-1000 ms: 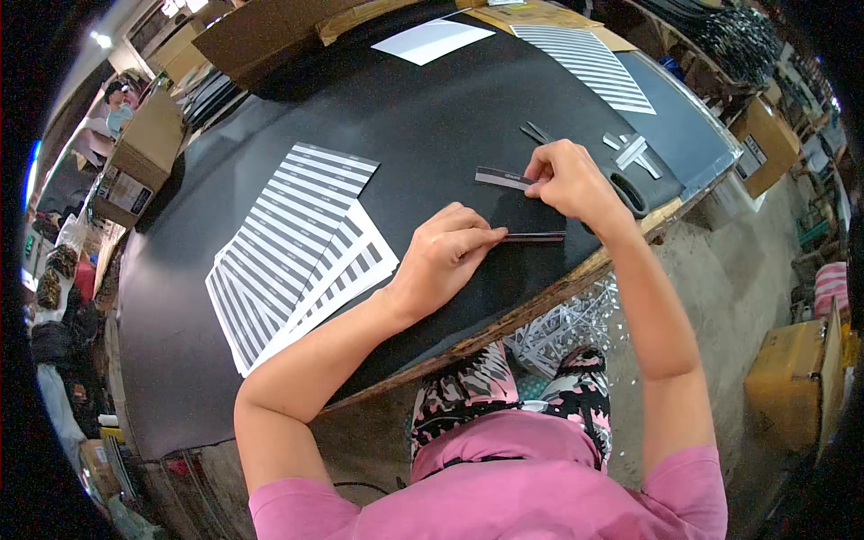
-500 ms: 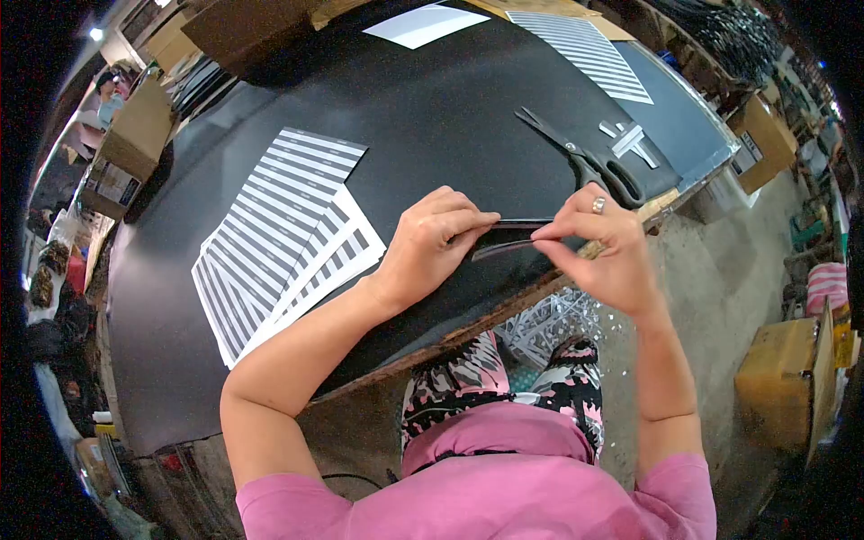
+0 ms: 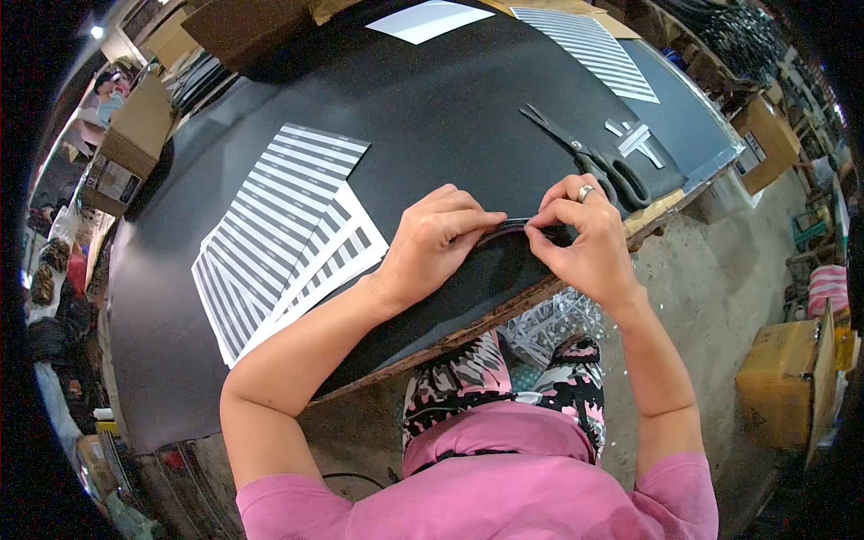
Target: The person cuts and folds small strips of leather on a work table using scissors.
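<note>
Over the near edge of the black-topped table, my left hand (image 3: 438, 232) pinches one end of a thin dark strip (image 3: 515, 222). My right hand (image 3: 585, 229), with a ring on one finger, pinches the strip a short way to the right. Between the fingertips the strip splits into a straight upper line and a curved lower one; its exact make is too small to tell. Just beyond my right hand lie black-handled scissors (image 3: 589, 155), blades pointing away to the left. Left of my left hand, striped black-and-white sheets (image 3: 288, 207) are fanned out.
Small cut pale strips (image 3: 635, 140) lie right of the scissors. A white sheet (image 3: 430, 21) and another striped sheet (image 3: 598, 52) are at the table's far side. Paper scraps (image 3: 558, 324) sit below the edge, and a cardboard box (image 3: 778, 382) stands on the floor at right.
My right hand has shifted left, closer to my left hand. The strip's lower piece, a loose tail before, now bows between both hands' fingertips. My left hand has barely moved.
</note>
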Tool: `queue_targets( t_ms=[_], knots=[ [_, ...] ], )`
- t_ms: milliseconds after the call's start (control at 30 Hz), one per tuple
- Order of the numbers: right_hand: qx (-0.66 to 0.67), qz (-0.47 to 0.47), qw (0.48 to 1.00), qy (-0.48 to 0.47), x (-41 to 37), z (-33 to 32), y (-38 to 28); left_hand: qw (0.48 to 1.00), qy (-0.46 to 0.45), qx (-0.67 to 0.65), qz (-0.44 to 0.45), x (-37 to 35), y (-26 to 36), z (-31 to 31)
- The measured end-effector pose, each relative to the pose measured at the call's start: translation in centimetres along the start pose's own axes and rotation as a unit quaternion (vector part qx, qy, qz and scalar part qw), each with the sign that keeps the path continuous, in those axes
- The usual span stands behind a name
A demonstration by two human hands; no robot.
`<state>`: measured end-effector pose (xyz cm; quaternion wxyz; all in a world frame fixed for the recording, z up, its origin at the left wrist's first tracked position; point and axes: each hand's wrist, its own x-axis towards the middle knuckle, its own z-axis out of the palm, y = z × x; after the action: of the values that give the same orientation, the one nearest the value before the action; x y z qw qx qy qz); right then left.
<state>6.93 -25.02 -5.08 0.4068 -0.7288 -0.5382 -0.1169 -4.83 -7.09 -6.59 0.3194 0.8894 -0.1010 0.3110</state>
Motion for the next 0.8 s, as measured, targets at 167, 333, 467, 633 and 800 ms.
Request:
queue_targets(
  t_ms=[167, 333, 467, 633, 800],
  knots=[
    [0.030, 0.006, 1.000, 0.005, -0.3, 0.6, 0.4, 1.000, -0.009, -0.001, -0.006, 0.0, 0.0, -0.1],
    [0.036, 0.006, 0.999, 0.004, -0.2, 0.6, 0.3, 1.000, -0.011, -0.005, -0.004, 0.0, -0.1, -0.1],
    [0.042, 0.000, 0.999, 0.004, -0.2, 0.6, 0.3, 1.000, -0.018, -0.006, -0.009, 0.0, -0.1, -0.3],
    [0.049, -0.010, 0.999, 0.011, -0.2, 0.7, 0.5, 0.998, -0.041, -0.009, -0.039, 0.2, 0.5, -0.8],
    [0.062, -0.009, 0.998, 0.014, -0.4, 0.8, 0.6, 0.995, -0.071, -0.017, -0.061, 0.4, 1.2, -1.6]
  ],
)
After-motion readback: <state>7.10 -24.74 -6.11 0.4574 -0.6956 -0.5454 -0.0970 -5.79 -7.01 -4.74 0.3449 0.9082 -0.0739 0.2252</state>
